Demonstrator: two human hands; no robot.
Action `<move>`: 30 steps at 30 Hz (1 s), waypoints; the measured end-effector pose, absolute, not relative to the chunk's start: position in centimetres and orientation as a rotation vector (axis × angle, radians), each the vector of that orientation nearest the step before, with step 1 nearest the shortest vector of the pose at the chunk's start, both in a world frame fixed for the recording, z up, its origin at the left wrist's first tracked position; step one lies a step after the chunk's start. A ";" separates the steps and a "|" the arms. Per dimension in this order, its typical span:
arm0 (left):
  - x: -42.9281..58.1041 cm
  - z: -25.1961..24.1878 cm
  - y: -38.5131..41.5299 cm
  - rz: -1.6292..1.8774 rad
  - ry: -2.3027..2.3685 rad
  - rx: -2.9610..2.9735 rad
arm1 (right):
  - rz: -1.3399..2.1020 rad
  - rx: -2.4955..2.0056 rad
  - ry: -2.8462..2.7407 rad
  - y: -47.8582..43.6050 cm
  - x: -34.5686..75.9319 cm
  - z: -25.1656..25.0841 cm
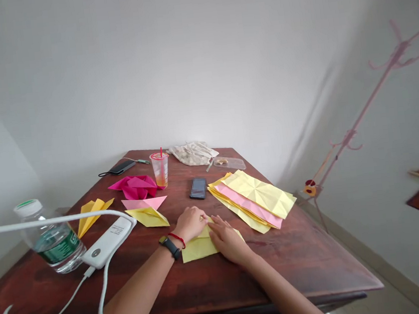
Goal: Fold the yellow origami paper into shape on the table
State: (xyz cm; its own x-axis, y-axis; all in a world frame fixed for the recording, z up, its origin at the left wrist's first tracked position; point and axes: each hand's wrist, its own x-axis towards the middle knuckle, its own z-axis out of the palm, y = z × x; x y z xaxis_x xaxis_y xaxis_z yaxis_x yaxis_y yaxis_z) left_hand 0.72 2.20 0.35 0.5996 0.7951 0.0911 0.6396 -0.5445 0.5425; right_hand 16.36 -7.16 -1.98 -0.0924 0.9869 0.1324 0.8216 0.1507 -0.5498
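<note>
A pale yellow sheet of paper (pixel 199 249), partly folded, lies on the table beneath both hands. At its upper edge my left hand (pixel 191 222) is closed, with thumb and fingertips pinching the paper. My right hand (pixel 227 239) rests on the sheet with its fingers stretched out flat, the fingertips close to the left hand's. The two hands cover much of the fold. To the right is a stack of creased yellow and pink paper (pixel 259 191). On the left lie a folded yellow piece (pixel 148 217) and a folded pink piece (pixel 154 202).
A water bottle (pixel 58 244) and a white power bank (pixel 108 243) with a cable stand at the left. Behind are magenta folded paper (pixel 136 186), a yellow paper plane (pixel 93 213), a drink cup (pixel 160 170), a phone (pixel 198 188), a cloth (pixel 193 154) and a plastic tray (pixel 233 163).
</note>
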 end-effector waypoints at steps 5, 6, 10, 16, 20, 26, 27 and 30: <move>0.7 0.0 5.4 0.438 1.045 2.322 | 0.448 -1.544 -1.982 -4.1 16.7 -1.8; 0.6 -0.1 5.7 0.425 1.007 2.315 | 0.447 -1.524 -1.964 -3.4 16.8 -1.5; -0.1 -0.1 5.9 0.378 0.954 2.306 | 0.470 -1.516 -1.851 -1.1 18.0 -0.9; -0.6 0.3 4.6 0.341 1.041 2.358 | 0.585 -1.482 -1.945 -1.7 19.6 -0.7; -0.6 0.2 4.1 0.359 1.063 2.378 | 0.537 -1.514 -2.048 -2.4 19.4 -0.5; -0.6 0.5 4.0 0.343 1.066 2.382 | 0.527 -1.530 -2.041 -2.3 19.5 -1.0; -0.6 0.6 4.0 0.344 1.059 2.385 | 0.526 -1.537 -2.026 -2.2 19.6 -1.1; -0.5 0.6 4.0 0.386 1.025 2.386 | 0.523 -1.552 -2.004 -2.1 19.8 -1.3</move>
